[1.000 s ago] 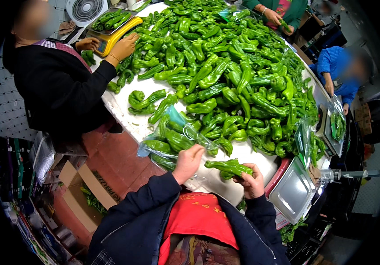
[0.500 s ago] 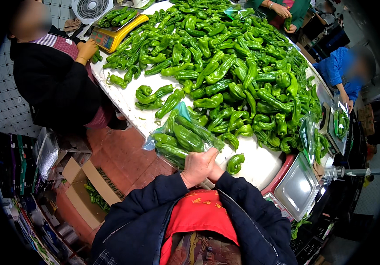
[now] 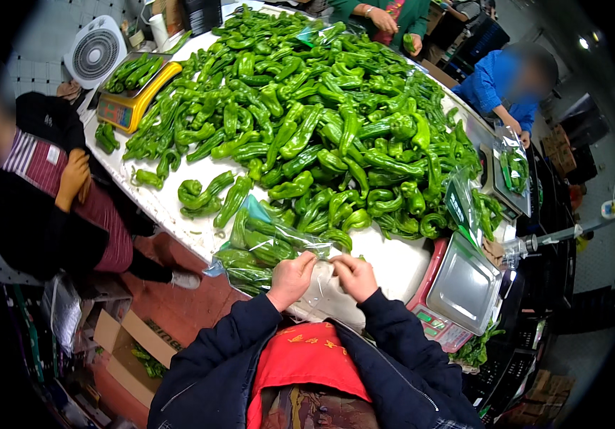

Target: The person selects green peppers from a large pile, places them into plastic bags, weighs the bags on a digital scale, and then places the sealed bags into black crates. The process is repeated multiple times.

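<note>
A clear plastic bag (image 3: 257, 250) of long green peppers lies at the near edge of the white table (image 3: 392, 263), its mouth toward me. My left hand (image 3: 292, 277) and my right hand (image 3: 352, 277) pinch that mouth from either side, fingers closed on the thin film a short distance apart. A large heap of green peppers (image 3: 307, 121) spreads beyond the bag, and a few loose peppers (image 3: 204, 196) lie just above it.
A red scale (image 3: 458, 282) is at my right, another scale (image 3: 508, 193) beyond it, a yellow scale (image 3: 136, 96) back left. Co-workers stand at the left (image 3: 43, 200), far side (image 3: 365, 21) and right (image 3: 493, 86). An open carton (image 3: 132, 350) sits low left; a fan (image 3: 96, 46) stands behind.
The pepper that was in my right hand is out of it; both hands now spread the bag's mouth. The left co-worker's hands have left the yellow scale. The view has shifted.
</note>
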Demonstrator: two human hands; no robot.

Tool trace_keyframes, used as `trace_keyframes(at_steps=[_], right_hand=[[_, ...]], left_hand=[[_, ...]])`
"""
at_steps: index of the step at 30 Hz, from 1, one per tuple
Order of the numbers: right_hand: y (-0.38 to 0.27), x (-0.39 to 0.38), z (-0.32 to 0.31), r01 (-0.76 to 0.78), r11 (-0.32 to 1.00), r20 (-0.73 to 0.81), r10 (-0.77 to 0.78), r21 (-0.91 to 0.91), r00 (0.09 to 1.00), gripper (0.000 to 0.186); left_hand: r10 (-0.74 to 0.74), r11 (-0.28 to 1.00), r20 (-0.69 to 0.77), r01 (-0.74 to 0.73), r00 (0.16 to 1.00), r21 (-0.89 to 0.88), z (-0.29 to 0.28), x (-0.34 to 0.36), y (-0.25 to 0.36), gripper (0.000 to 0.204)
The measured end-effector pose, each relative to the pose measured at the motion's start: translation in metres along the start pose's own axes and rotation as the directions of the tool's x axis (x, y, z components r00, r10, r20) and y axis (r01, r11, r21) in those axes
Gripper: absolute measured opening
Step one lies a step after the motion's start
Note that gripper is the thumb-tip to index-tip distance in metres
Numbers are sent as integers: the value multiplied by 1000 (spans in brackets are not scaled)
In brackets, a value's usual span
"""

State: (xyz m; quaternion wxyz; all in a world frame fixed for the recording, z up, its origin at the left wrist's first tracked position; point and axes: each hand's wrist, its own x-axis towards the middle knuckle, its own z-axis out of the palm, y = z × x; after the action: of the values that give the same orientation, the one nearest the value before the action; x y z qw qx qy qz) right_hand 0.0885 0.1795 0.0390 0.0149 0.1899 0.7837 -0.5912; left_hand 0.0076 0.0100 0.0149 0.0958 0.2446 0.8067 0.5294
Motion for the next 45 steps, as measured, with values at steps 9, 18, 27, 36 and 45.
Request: trace_keyframes(at_steps=[9, 18, 27, 36, 45], right_hand=[[-29, 86, -59, 293, 743, -317, -559, -602, 766, 12], [-69, 159, -101, 113, 278, -116, -690, -954, 714, 56], [-70, 146, -112, 54, 190, -88, -667, -980, 740, 57], [-83, -57, -183, 477, 878, -633, -353, 30, 689, 61], [-11, -276, -270, 474, 801, -879, 131, 367, 459, 39]], left_hand=[[24, 998, 63, -28, 998, 59, 14, 12, -14, 12], [23, 1000, 33, -23, 999, 11, 17, 12, -15, 11], [-137, 952, 49, 146, 989, -271, 0, 8, -7, 15], [-268, 644, 45, 213, 962, -735, -71, 11, 142, 20], [135, 714, 602, 343, 787, -610, 79, 56, 299, 24]])
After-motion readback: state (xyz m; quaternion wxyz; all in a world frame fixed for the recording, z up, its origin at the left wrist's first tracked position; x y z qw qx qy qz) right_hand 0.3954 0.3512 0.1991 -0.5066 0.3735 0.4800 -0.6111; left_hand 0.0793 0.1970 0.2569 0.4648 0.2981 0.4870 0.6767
